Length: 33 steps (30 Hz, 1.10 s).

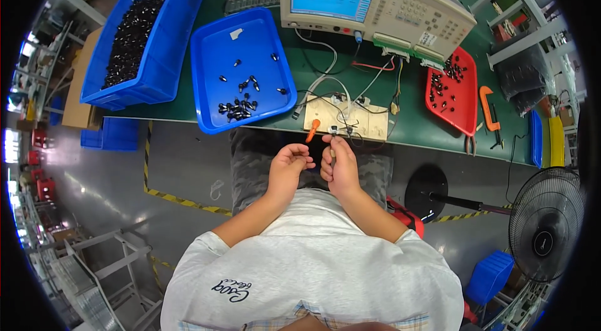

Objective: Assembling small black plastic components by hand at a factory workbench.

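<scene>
My left hand (pixel 289 168) is just off the table's front edge, its fingers loosely curled and a little apart, with nothing visible in them. Beside it, my right hand (pixel 339 167) is closed at the front edge of a pale wooden board (pixel 318 113). Its thumb and forefinger pinch a small dark part (pixel 333 136), mostly hidden by the fingers. Thin wires and small black fittings lie across the board. An orange-handled clip (pixel 313 129) sits at the board's left front corner, close to both hands.
A blue tray (pixel 210 90) holds several small black parts; a deep blue bin (pixel 156 74) beyond it is heaped with them. A beige bench meter (pixel 388 2) with lit screen stands behind the board. At right are a red tray (pixel 466 109), an orange tool (pixel 487 106) and a fan (pixel 543 224).
</scene>
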Available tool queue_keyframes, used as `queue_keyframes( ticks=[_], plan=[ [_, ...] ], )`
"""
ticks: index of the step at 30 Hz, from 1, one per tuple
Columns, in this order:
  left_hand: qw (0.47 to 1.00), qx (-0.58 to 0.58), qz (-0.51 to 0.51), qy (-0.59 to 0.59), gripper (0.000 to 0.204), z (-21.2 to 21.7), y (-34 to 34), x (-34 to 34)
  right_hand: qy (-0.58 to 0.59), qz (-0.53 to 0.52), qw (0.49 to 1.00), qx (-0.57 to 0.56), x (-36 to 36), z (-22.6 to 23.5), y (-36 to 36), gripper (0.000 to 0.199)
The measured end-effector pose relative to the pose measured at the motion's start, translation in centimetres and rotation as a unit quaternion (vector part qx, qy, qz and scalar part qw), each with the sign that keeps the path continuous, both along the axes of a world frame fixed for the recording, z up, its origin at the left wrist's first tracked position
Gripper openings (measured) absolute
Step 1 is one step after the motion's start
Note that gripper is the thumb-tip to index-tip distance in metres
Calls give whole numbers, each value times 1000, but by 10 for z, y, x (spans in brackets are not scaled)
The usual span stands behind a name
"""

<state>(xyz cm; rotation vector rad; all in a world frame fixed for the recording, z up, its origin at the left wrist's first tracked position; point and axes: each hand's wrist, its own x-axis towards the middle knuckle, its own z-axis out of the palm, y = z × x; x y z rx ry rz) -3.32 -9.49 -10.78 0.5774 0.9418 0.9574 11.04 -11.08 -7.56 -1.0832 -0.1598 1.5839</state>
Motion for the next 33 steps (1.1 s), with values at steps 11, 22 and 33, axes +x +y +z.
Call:
queue_keyframes(
  ticks=[11, 22, 33],
  plan=[
    [999, -26, 23, -12, 13, 6, 3, -1, -1, -17, 1000, -2, -3, -1, 7, 23],
    [995, -75, 10, -60, 29, 3, 1, -5, 30, -23, 999, 3, -5, 0, 6, 23],
    [993, -88, 7, -75, 23, 1, 4, -11, -39, 12, 999, 19, 0, -7, -2, 22]
  ],
)
